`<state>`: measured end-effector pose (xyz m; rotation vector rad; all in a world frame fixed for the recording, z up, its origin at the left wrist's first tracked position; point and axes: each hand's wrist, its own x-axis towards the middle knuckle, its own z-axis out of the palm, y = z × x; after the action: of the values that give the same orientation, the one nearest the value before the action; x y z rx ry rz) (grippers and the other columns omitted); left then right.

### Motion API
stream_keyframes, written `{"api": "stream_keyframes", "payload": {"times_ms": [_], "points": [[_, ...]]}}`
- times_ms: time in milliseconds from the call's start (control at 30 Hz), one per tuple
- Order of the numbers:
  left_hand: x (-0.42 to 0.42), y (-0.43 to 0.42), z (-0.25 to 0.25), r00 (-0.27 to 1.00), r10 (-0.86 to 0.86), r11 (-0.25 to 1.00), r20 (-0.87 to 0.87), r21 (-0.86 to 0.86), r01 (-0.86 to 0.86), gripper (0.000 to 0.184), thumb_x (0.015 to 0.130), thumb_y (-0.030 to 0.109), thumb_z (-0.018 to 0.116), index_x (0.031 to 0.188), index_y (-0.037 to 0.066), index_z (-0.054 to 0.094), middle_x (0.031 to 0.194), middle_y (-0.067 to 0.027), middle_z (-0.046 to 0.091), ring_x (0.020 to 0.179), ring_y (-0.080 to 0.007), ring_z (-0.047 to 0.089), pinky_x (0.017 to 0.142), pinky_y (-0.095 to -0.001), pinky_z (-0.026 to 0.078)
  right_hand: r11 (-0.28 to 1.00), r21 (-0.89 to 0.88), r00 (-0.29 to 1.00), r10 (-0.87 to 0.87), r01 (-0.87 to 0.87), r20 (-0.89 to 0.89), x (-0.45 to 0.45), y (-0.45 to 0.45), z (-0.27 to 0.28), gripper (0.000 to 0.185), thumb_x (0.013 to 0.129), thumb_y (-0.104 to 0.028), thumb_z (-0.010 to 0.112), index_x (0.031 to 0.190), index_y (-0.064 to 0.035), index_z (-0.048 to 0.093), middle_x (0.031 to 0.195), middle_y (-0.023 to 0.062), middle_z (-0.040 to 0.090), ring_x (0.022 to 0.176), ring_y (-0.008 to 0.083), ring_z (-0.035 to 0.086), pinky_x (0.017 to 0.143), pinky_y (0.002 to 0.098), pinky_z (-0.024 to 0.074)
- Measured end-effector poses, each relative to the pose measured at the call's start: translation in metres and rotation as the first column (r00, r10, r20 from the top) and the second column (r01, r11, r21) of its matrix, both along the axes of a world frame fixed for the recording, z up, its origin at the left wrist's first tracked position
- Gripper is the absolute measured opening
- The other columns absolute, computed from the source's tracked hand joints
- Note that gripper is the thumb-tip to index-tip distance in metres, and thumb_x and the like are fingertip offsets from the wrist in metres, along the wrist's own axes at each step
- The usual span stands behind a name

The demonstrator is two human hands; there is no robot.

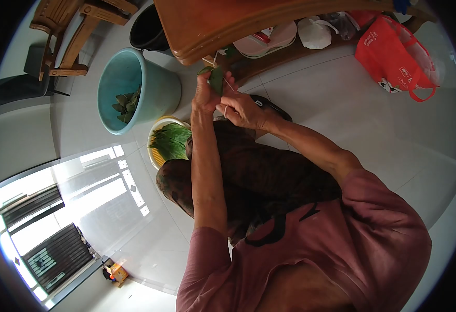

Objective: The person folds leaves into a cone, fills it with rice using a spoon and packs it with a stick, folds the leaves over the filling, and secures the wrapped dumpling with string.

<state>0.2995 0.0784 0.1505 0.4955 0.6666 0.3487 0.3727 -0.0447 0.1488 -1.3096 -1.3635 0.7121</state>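
My left hand (204,96) is closed around a leaf-wrapped dumpling (216,80), a folded green packet like a zongzi. Close beside it, my right hand (241,110), with a ring on one finger, pinches a thin pale string (228,83) running towards the packet. Fingers hide part of the wrapping. Just above, pale strings (215,58) hang by the corner of the wooden table. Long green leaves (170,140) lie in a yellow and white basket (155,157) near my knee. Several dark green packets (127,105) rest in the light blue bucket (166,83).
The wooden table (228,23) overhangs from the top. Its lower shelf carries a pale tray (267,48) and a white bag (315,33). A red bag (394,57) stands at right, a black bucket (147,28) behind the blue one, and a wooden chair (72,41) at upper left.
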Motion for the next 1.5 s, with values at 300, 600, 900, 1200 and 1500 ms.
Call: {"api": "stream_keyframes", "payload": {"times_ms": [300, 600, 900, 1200, 1500], "points": [[0.004, 0.016, -0.019, 0.984, -0.053, 0.965, 0.168, -0.244, 0.094, 0.032, 0.078, 0.034, 0.050, 0.085, 0.003, 0.052, 0.076, -0.0106, 0.055, 0.059, -0.0165, 0.045, 0.059, -0.0336, 0.039, 0.984, 0.177, 0.997, 0.006, -0.019, 0.076, -0.003, 0.000, -0.005, 0.013, 0.078, -0.011, 0.055, 0.068, -0.0040, 0.050, 0.065, 0.0103, 0.050, 0.068, 0.0284, 0.051, 0.064, 0.0379, 0.0399], [0.008, 0.016, 0.005, 0.985, 0.095, 0.963, -0.147, -0.237, -0.128, 0.019, 0.072, 0.025, 0.055, 0.072, 0.006, 0.054, 0.070, -0.0062, 0.054, 0.069, -0.0247, 0.054, 0.080, -0.0468, 0.046, 0.986, 0.166, 0.996, 0.002, -0.017, 0.089, 0.011, -0.003, -0.006, 0.012, 0.076, -0.011, 0.055, 0.067, -0.0043, 0.051, 0.060, 0.0106, 0.051, 0.061, 0.0288, 0.049, 0.062, 0.0397, 0.0391], [-0.001, 0.029, -0.022, 0.995, 0.097, 0.905, -0.005, -0.416, -0.091, 0.018, 0.075, 0.023, 0.054, 0.072, 0.005, 0.051, 0.066, -0.0044, 0.052, 0.059, -0.0164, 0.050, 0.062, -0.0347, 0.044, 0.993, -0.043, 0.988, 0.104, -0.109, -0.113, 0.010, 0.006, -0.009, 0.016, 0.081, -0.012, 0.056, 0.068, -0.0030, 0.051, 0.064, 0.0086, 0.055, 0.070, 0.0195, 0.056, 0.064, 0.0334, 0.0419], [0.001, 0.024, -0.014, 0.982, 0.144, 0.974, -0.120, -0.159, -0.162, 0.018, 0.076, 0.026, 0.056, 0.073, 0.008, 0.052, 0.066, -0.0038, 0.052, 0.054, -0.0146, 0.047, 0.053, -0.0317, 0.041, 0.787, -0.501, 0.930, 0.347, -0.360, -0.123, 0.156, -0.051, -0.031, 0.015, 0.085, -0.014, 0.052, 0.090, 0.0001, 0.057, 0.080, 0.0057, 0.060, 0.071, 0.0140, 0.055, 0.063, 0.0271, 0.0449], [0.005, 0.000, -0.021, 0.785, 0.528, 0.664, -0.325, 0.734, -0.143, 0.020, 0.072, 0.022, 0.066, 0.071, 0.003, 0.058, 0.066, -0.0037, 0.058, 0.055, -0.0135, 0.051, 0.053, -0.0276, 0.042, 0.781, -0.623, 0.722, 0.453, -0.038, 0.524, 0.178, -0.032, -0.025, 0.007, 0.067, -0.004, 0.057, 0.064, -0.0043, 0.063, 0.061, 0.0137, 0.058, 0.061, 0.0249, 0.060, 0.057, 0.0370, 0.0466]]}}
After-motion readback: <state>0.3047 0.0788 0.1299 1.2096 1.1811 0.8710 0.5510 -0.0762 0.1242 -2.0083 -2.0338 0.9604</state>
